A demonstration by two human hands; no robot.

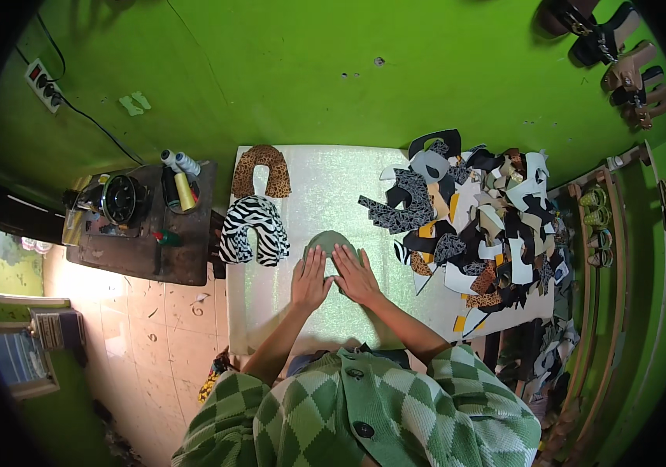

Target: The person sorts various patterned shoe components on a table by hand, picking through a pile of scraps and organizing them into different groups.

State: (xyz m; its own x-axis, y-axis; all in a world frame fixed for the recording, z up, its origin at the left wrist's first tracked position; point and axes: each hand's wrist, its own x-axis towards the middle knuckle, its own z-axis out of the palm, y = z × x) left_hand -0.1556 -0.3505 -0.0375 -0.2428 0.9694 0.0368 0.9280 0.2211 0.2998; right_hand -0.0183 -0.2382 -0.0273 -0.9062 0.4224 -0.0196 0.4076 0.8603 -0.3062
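Note:
My left hand [310, 279] and my right hand [355, 273] lie flat, fingers spread, side by side on a grey-green curved cut piece [327, 240] that rests on the white table top [317, 187]. Both palms press on its lower part; only its rounded top shows above my fingertips. Left of my hands lies a stack of zebra-striped horseshoe-shaped pieces [253, 229], and beyond it a stack of leopard-print ones [261, 170].
A big heap of mixed cut pieces [473, 226] in black, white, yellow and animal prints covers the table's right side. A dark side table [142, 226] at left holds thread spools [180, 177] and tools. Shoes [621, 58] hang on the green wall; a rack [601, 233] stands at right.

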